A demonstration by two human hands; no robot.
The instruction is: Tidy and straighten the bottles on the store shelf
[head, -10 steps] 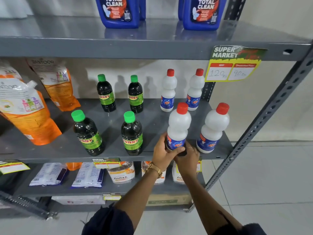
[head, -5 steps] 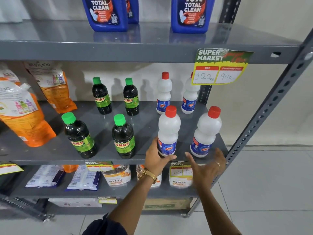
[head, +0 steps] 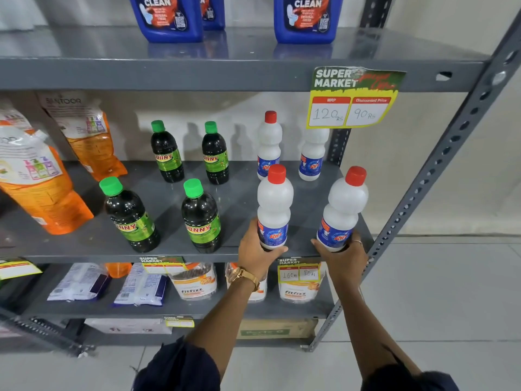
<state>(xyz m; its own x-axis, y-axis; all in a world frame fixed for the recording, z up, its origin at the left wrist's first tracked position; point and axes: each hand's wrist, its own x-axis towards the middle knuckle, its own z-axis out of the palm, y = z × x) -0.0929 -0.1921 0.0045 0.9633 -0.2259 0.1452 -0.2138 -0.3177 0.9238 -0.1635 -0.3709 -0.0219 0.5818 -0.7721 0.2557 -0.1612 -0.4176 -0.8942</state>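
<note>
On the grey middle shelf stand white bottles with red caps and dark bottles with green caps. My left hand grips the base of the front white bottle, which stands upright. My right hand wraps the base of the front right white bottle, which leans slightly right near the shelf edge. Two more white bottles stand behind them, one partly hidden by a price tag. Two dark bottles stand in front and two behind.
Orange refill pouches lean at the shelf's left. Blue jugs stand on the top shelf. A yellow price tag hangs from the upper shelf edge. The perforated upright post runs close to my right hand. Packets and jars fill the lower shelf.
My right hand has left the front white bottle, moved right and closed on the front right white bottle. My left hand has stayed on the first bottle.
</note>
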